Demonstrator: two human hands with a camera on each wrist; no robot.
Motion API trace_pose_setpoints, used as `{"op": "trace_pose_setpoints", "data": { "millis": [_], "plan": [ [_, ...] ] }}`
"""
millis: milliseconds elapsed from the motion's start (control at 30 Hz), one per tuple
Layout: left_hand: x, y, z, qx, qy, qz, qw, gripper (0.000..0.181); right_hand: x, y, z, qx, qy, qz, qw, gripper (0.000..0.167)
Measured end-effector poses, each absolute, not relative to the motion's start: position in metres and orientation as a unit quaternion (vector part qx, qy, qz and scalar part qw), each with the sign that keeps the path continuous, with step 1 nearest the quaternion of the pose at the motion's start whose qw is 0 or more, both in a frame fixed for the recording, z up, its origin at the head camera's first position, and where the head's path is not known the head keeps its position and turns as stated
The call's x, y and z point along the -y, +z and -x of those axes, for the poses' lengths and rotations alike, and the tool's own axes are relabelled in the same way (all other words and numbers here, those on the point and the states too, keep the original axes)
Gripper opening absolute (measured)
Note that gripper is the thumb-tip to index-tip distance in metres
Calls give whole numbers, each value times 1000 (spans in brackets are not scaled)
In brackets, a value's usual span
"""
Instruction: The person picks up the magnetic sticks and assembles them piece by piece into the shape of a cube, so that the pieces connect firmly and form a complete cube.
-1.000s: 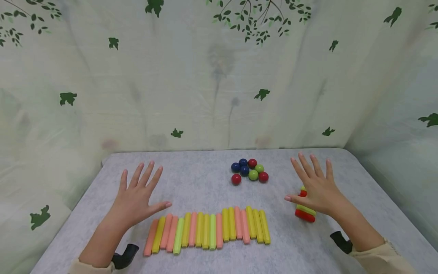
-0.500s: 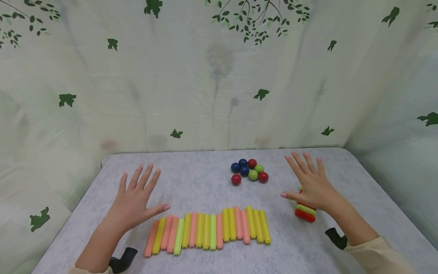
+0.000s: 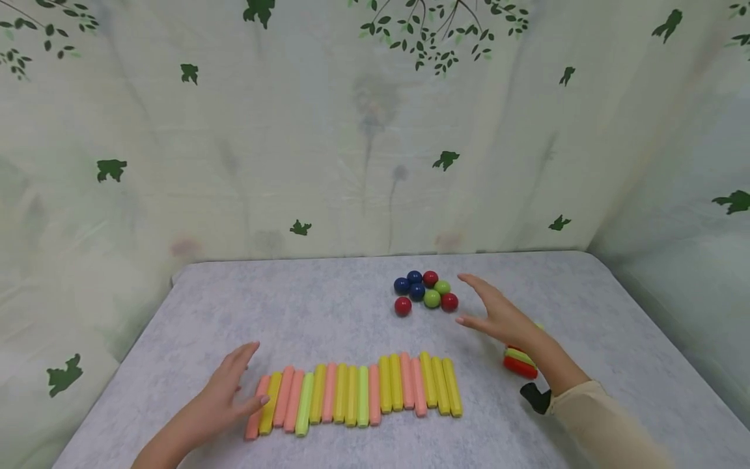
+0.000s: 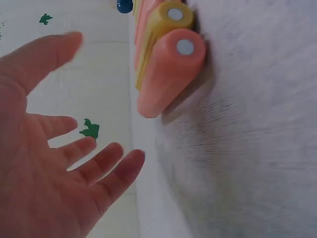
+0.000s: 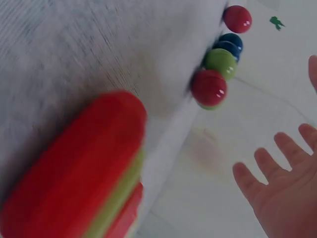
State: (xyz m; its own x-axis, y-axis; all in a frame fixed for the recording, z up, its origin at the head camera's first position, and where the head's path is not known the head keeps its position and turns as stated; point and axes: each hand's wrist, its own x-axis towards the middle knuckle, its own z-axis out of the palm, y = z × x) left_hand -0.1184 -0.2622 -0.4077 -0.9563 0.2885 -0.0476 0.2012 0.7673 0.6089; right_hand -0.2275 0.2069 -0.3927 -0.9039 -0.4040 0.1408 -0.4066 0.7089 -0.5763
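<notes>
My left hand (image 3: 219, 397) hovers over the left end of a row of pink, yellow and green sticks (image 3: 351, 397). In the left wrist view its fingers are spread and loosely bent, apart from the pink end stick (image 4: 168, 74), which has a grey disc in its end. My right hand (image 3: 500, 316) is in the air just right of a cluster of red, blue and green balls (image 3: 449, 302), thumb and fingers apart. Below its wrist lies a group of red and yellow-green rounded pieces (image 3: 519, 366), partly hidden by the forearm. The right wrist view shows a red piece (image 5: 79, 168) close up.
Everything lies on a table with a pale grey cloth (image 3: 281, 299). A curtain (image 3: 328, 163) with leaf prints hangs behind the table and along both sides. A black strap piece (image 3: 536, 397) shows at the right wrist.
My left hand has dropped toward the near left end of the stick row. The right hand has turned and moved left toward the balls. Sticks and balls stay put.
</notes>
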Motion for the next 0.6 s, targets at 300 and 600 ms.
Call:
{"op": "trace_pose_setpoints", "data": {
  "millis": [300,600],
  "plan": [
    [255,-423,114,-929,331,-62,154,59,-198,-421,251,914,350,-192,-70,60],
    [242,-409,118,-947,285,17,149,47,-186,-421,254,940,298,-143,-90,41]
  ]
}}
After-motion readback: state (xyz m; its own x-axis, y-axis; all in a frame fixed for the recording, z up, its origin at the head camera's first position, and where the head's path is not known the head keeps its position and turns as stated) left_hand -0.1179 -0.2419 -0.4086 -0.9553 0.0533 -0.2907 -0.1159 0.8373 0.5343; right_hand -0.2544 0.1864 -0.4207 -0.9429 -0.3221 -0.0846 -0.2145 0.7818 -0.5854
